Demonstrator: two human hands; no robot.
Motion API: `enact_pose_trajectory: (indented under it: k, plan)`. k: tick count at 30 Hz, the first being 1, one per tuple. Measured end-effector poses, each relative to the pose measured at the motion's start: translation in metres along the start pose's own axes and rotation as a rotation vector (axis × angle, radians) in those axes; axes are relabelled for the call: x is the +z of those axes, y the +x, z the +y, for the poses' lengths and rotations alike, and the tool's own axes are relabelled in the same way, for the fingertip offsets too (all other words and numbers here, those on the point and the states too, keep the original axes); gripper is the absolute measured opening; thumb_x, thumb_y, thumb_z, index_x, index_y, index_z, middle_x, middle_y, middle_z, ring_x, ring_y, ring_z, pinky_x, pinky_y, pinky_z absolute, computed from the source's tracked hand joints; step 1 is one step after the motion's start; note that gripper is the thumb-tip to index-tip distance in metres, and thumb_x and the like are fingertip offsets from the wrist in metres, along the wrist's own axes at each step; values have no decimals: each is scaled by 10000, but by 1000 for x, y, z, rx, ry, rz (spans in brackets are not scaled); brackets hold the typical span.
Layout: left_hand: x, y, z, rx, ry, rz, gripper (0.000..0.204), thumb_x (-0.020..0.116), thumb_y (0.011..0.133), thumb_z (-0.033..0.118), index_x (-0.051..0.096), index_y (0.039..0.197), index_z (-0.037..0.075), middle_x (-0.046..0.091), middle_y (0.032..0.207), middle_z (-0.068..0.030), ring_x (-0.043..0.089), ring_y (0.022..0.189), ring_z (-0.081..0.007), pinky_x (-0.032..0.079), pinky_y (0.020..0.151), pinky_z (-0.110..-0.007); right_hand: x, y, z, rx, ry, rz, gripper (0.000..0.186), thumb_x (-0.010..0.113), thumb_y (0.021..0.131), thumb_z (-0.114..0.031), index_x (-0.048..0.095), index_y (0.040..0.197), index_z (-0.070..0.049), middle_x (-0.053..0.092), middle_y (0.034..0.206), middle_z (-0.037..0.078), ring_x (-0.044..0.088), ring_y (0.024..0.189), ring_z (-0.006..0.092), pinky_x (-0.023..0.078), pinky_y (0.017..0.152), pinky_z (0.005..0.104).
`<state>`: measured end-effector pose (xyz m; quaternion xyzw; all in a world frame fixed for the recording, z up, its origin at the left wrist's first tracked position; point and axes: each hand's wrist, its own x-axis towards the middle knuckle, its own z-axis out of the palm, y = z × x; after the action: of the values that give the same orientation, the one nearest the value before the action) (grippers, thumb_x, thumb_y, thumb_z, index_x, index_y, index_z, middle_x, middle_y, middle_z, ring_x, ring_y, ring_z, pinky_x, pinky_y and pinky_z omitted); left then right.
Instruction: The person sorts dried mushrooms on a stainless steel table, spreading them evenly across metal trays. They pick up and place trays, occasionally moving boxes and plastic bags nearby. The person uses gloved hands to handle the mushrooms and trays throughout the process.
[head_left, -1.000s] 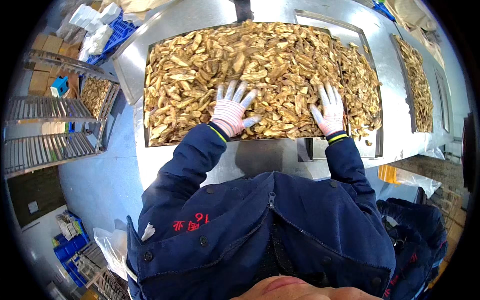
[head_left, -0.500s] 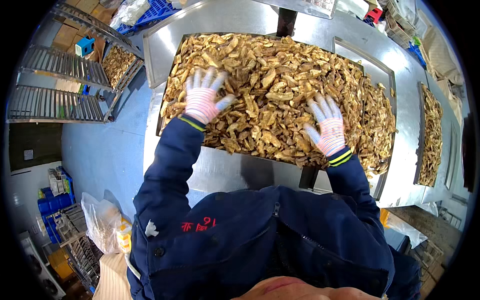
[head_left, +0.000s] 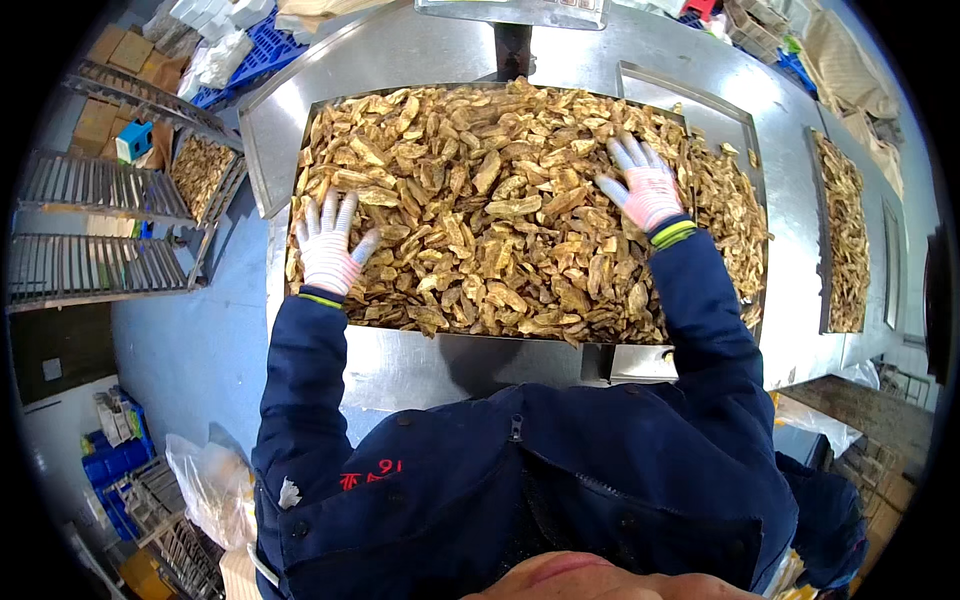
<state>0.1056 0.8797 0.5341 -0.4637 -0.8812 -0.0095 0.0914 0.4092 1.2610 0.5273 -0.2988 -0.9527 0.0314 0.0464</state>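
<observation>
A wide, shallow tray heaped with brown, dried-looking slices [head_left: 490, 215] lies in front of me; I cannot tell what food or plant they are. My left hand [head_left: 330, 245], in a striped knit glove with grey fingers, rests on the slices by the tray's left edge, fingers spread. On the far right part of the heap lies my right hand [head_left: 645, 182], gloved alike, thumb apart from its outstretched fingers. Neither hand grips anything. To the right, a second tray [head_left: 720, 110] holds more of these slices, its left part hidden by the first.
The trays rest on a shiny metal table [head_left: 410, 365]. Beyond them stands a dark post [head_left: 513, 50] under a pale panel. Farther right is another filled tray [head_left: 842, 235]. Metal racks [head_left: 100, 265] stand at the left, and a clear plastic bag [head_left: 212, 490] is at the lower left.
Over the heap, my left hand has come nearer to me along the left side, while my right hand has moved farther away. The whole view has shifted a little.
</observation>
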Motion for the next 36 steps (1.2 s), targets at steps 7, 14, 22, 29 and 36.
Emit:
enact_pose_trajectory:
  k: [7,14,22,29,36]
  plan:
    - [-28,34,37,152,-15,-36,738,501,859,611,339,1459,213,323,1513,-107,240,1392,-408,141,1123,-583,-16,-8,-20,-6,-97,187,642,519,889,-526,403,1426,-195,383,1472,127,341,1339,389,279,1107,478]
    - [6,108,104,469,-29,-165,710,348,890,683,332,1467,269,258,1545,-89,205,1420,-367,110,1144,-560,20,2,-71,50,-71,34,555,461,934,-477,399,1425,-226,366,1488,95,350,1338,373,272,1111,467]
    - [-7,108,67,501,-155,-257,704,356,907,646,348,1457,206,315,1514,-121,260,1396,-367,187,1135,-519,-50,-31,-71,-168,300,233,411,556,905,-329,599,1240,-95,591,1253,159,537,1184,314,400,1034,400]
    - [-73,-7,-55,73,-492,279,594,520,962,365,356,1424,30,420,1420,-210,441,1281,-362,316,1095,-435,-41,-8,47,234,495,650,459,623,886,-148,523,1316,-20,562,1295,193,525,1206,316,381,1035,361]
    - [20,-155,-48,-1495,-2088,204,655,629,880,478,437,1339,53,532,1279,-173,579,1092,-294,494,904,-471,69,60,225,952,1213,7,697,466,935,-523,427,1398,-4,437,1431,129,373,1330,246,283,1102,351]
